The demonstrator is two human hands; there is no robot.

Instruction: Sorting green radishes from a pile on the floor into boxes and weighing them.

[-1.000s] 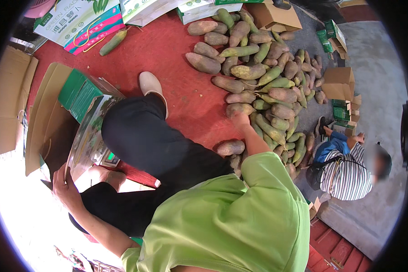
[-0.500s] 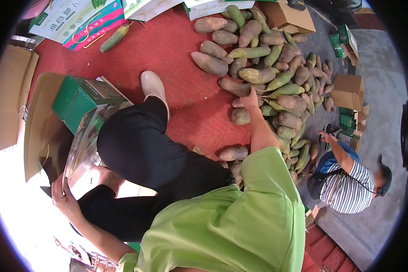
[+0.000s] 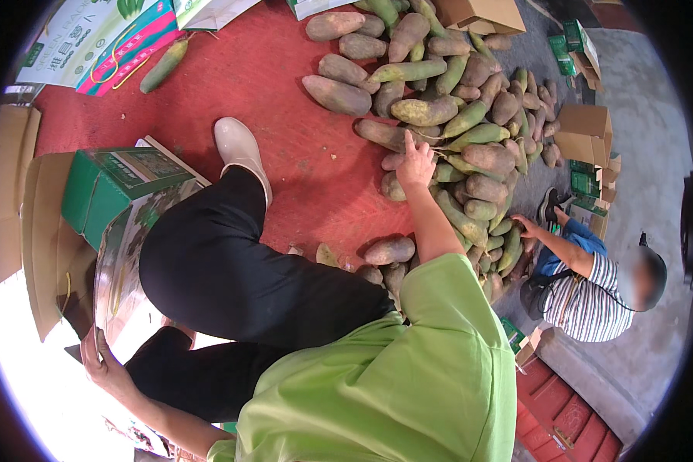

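Note:
A large heap of green radishes (image 3: pixel 423 112), many coated with brown soil, lies to the right of my legs. My right hand (image 3: pixel 416 164) reaches over its near edge, fingers apart and index finger stretched toward a soil-covered radish (image 3: pixel 381 134). No radish is visibly in its grasp, and whether the fingertips touch one I cannot tell. At the lower left, my left hand (image 3: pixel 106 368) grips the edge of an open green-and-brown cardboard box (image 3: pixel 100 204), thumb on one side. The box stands on its side beside my knee; its inside is mostly hidden.
Printed cartons with cord handles (image 3: pixel 104 46) stand at the upper left, with a single radish (image 3: pixel 164 65) beside them. A co-worker in a striped shirt (image 3: pixel 589 304) crouches at the right, one hand at the heap. Brown boxes (image 3: pixel 584 132) line the far side.
My view has shifted slightly, and the scene sits further left. My right hand's fingers have spread over the heap. The co-worker's hand is lower, nearer the radishes. My left hand keeps its hold.

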